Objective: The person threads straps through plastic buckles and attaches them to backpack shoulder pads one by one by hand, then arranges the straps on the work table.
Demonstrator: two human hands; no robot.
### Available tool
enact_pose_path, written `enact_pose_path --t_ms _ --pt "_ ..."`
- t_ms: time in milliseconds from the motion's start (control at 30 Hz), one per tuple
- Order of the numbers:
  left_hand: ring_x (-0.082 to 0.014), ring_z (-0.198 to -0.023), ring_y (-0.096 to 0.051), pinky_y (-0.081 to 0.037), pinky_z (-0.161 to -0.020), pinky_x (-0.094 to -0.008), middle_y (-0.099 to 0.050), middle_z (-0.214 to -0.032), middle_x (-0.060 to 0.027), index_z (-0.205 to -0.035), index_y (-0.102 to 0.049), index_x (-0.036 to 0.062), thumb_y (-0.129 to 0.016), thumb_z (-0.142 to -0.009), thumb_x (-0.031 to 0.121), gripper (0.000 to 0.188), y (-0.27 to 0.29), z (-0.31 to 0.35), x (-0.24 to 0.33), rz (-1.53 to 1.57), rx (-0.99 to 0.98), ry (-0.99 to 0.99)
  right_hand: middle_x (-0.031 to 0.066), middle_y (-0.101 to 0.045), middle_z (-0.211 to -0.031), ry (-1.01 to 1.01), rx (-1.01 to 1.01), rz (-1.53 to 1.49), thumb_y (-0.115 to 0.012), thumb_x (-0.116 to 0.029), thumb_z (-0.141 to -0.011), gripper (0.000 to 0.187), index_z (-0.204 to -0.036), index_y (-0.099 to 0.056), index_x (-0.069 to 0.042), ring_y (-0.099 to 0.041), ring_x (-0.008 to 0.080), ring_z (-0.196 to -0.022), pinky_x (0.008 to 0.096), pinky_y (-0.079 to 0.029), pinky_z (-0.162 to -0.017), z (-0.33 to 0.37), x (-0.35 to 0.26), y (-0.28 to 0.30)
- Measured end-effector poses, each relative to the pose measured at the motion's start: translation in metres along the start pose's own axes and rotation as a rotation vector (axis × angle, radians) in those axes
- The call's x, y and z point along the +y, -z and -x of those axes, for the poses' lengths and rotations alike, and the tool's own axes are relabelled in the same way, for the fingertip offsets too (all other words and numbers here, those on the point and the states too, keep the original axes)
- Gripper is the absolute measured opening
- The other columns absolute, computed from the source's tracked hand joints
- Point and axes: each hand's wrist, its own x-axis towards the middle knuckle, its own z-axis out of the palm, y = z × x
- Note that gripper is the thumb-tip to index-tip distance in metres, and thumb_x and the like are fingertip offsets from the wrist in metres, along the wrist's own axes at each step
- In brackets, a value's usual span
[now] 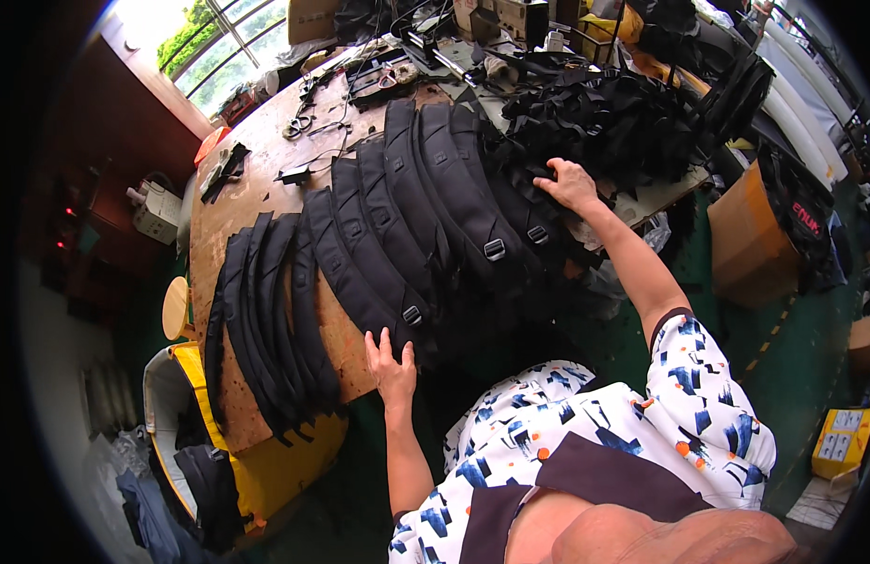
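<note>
Black padded shoulder straps, the kind used on backpacks, lie overlapping in a fanned row point(383, 221) across the wooden table. Several carry a metal or grey buckle point(494, 249) near the lower end. My left hand point(392, 371) is at the table's near edge, fingers stretched and apart, its fingertips by the lower end of a strap. My right hand point(571, 186) reaches out on the right, beside a tangled heap of black webbing point(595, 117). Its fingers are loosely bent and apart, and nothing shows in them. A second bunch of narrower black straps point(266, 320) lies farther left.
Scissors point(298, 125), cords and small tools lie on the far part of the table point(256, 183). A yellow bin point(195, 376) stands against its left corner, near a round wooden stool point(176, 308). Cardboard box point(754, 235) on the floor at right; window at the back.
</note>
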Motion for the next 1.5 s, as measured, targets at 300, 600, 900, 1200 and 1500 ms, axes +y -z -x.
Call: enact_pose_path --t_ms 300,600,900,1200,1500 --pt "-0.037 -0.12 -0.039 -0.034 -0.099 -0.0394 -0.036 -0.133 -0.0228 -0.116 -0.053 0.0 -0.062 -0.08 0.011 0.039 0.028 0.002 0.015 0.043 0.1 -0.032 0.0176 -0.063 -0.081 0.048 0.21 -0.17 -0.054 -0.032 -0.081 0.027 -0.081 -0.065 -0.008 -0.06 0.0343 -0.084 0.0426 -0.047 -0.075 -0.095 -0.02 0.04" --pt "-0.0375 -0.117 -0.042 -0.036 -0.097 -0.0403 -0.041 -0.129 -0.0227 -0.11 -0.056 -0.0008 -0.061 -0.079 0.009 0.033 0.027 -0.003 0.036 0.118 0.086 -0.13 0.0008 -0.062 -0.065 0.163 0.467 -0.818 -0.057 -0.022 -0.088 0.02 -0.088 -0.065 -0.004 -0.057 0.007 -0.053 0.0197 -0.045 -0.05 -0.199 -0.038 0.113" --pt "-0.0363 -0.112 -0.048 -0.039 -0.094 -0.0397 -0.048 -0.124 -0.0202 -0.107 -0.058 -0.0008 -0.061 -0.079 0.008 0.029 0.028 -0.006 0.045 0.135 0.092 -0.197 0.0046 -0.061 -0.079 0.231 0.175 -1.057 -0.05 -0.015 -0.089 0.016 -0.095 -0.059 -0.004 -0.06 0.011 -0.062 0.0234 -0.049 -0.054 -0.174 -0.121 0.189" --pt "-0.0324 -0.123 -0.04 -0.032 -0.101 -0.038 -0.041 -0.132 -0.0175 -0.134 -0.032 0.0037 -0.071 -0.075 0.03 0.076 0.081 -0.047 0.128 0.306 0.275 -0.636 0.006 -0.063 -0.07 0.561 -0.548 -1.5 -0.052 -0.011 -0.088 0.015 -0.082 -0.06 0.0 -0.06 0.012 -0.06 0.0232 -0.05 -0.057 -0.031 -0.22 0.196" --pt "-0.0165 -0.078 -0.06 -0.048 -0.072 -0.0277 -0.062 -0.08 -0.007 -0.102 -0.059 -0.001 -0.066 -0.081 0.014 0.027 0.069 -0.006 0.084 1.314 -0.683 -0.184 0.0094 -0.06 -0.084 0.297 -0.755 -1.904 -0.041 -0.022 -0.094 0.027 -0.096 -0.056 0.001 -0.052 0.0075 -0.059 0.0195 -0.043 -0.055 0.006 -0.223 0.12"
